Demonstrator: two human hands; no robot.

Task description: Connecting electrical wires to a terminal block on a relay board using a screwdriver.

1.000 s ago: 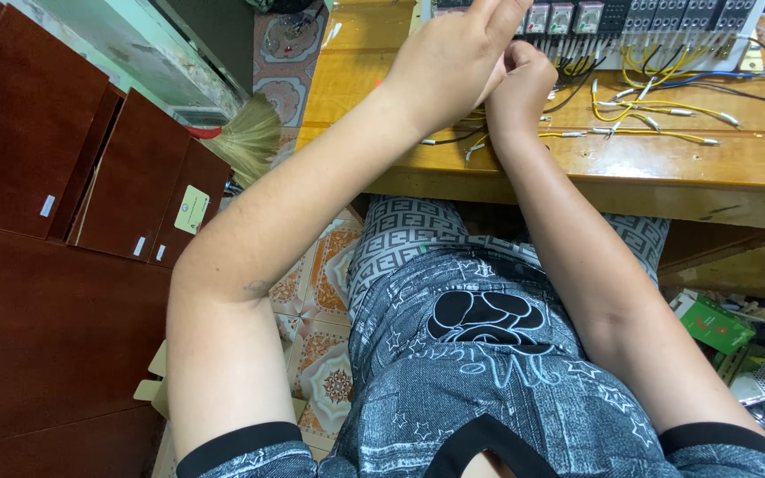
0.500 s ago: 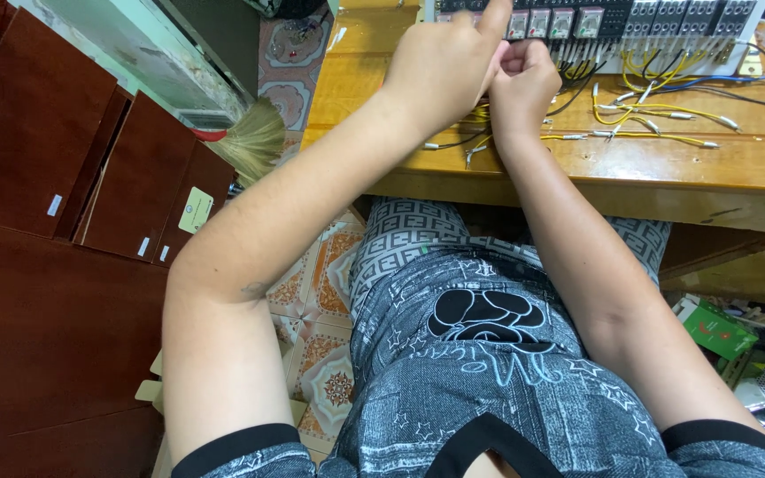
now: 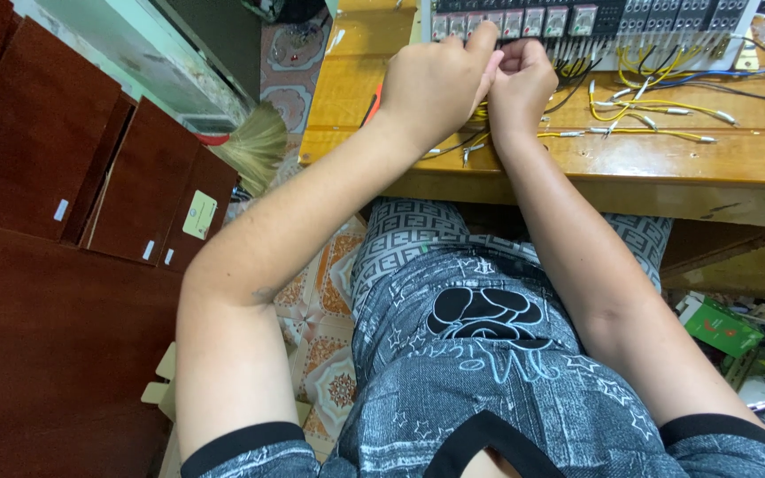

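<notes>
Both fists bunched together at the front edge of the relay strip (image 3: 577, 22) on the wooden bench (image 3: 630, 168). Left hand (image 3: 436, 88) curled, index finger stretched up to touch a clear-topped relay; right hand (image 3: 517, 84) closed tight just beside it, knuckles toward the camera — pinching something small, most likely a wire end, though what exactly cannot be told from here. Loose yellow wires (image 3: 657, 111) with bare metal ferrules fanned out to the right, a few dark wires (image 3: 577, 84) trailing from the strip, more leads half hidden under the wrists.

Risks, judging by the layout: easy to seat a lead in a neighbouring terminal — slots crowded and alike, fingers blocking the view. Easy also to snag the leads under the wrists and drag them off the bench edge. Possible to bend a ferrule by pushing at an angle with so tight a grip.
</notes>
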